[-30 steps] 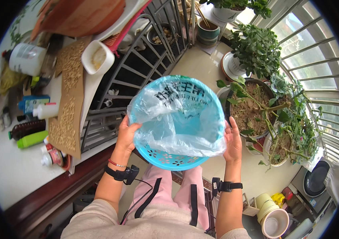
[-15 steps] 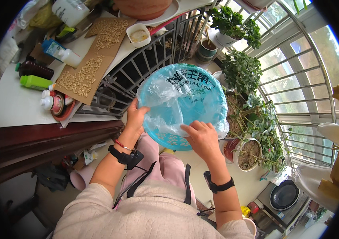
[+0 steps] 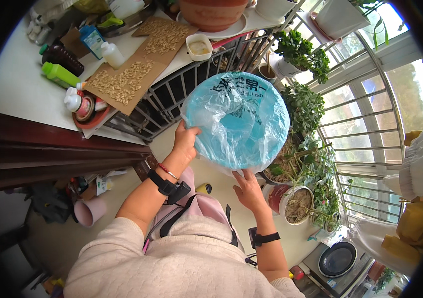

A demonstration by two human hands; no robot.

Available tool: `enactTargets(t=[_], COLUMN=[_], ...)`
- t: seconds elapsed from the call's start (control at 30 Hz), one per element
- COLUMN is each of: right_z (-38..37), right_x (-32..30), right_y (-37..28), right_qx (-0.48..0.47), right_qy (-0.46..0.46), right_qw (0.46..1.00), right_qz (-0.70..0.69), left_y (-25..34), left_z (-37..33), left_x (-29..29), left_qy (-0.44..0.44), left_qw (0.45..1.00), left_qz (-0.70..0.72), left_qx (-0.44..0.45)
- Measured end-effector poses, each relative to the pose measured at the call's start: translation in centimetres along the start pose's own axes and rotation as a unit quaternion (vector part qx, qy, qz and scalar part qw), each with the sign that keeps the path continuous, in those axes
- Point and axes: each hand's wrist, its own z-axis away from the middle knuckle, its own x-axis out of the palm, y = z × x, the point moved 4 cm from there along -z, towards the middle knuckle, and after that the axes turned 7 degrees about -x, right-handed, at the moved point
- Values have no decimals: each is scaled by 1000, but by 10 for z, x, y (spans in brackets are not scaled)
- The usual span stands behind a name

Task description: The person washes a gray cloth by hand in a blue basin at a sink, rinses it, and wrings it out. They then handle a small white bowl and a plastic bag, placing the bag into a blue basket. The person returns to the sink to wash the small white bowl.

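A round blue plastic basket (image 3: 239,121) is held out in front of me, with a clear printed plastic bag (image 3: 211,141) spread over its opening and rim. At the basket's left edge, my left hand (image 3: 185,141) is closed on the rim and bag, thumb on top. By the near edge, my right hand (image 3: 250,189) has its fingers stretched toward the bag's border and its thumb apart. Its fingertips touch or lie close to the bag, and nothing is gripped in it. Both wrists wear black straps.
On the left table, cardboard (image 3: 122,87) carries spread pale seeds or nuts beside a square white dish (image 3: 199,47) and several bottles. A metal railing (image 3: 169,94) runs behind the basket. Potted plants and a white bucket of soil (image 3: 298,204) stand right, near the barred window.
The bag now covers the basket's near rim, where bare holes showed before. The basket has shifted slightly up and right. My right hand has loosened from the bag and dropped below the rim.
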Motion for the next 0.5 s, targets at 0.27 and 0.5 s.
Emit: enactTargets(t=[0.27, 0.5], right_z=[-56, -115], right_x=[-111, 26], right_y=[-17, 88], right_qx=[-20, 262], right_qy=[-40, -136], right_qw=[999, 942], right_qz=[24, 160], left_y=[19, 8], left_z=[48, 97], left_x=[45, 74], left_qy=[-112, -211], left_qw=[978, 928], left_qz=[-99, -239], left_qx=[144, 194])
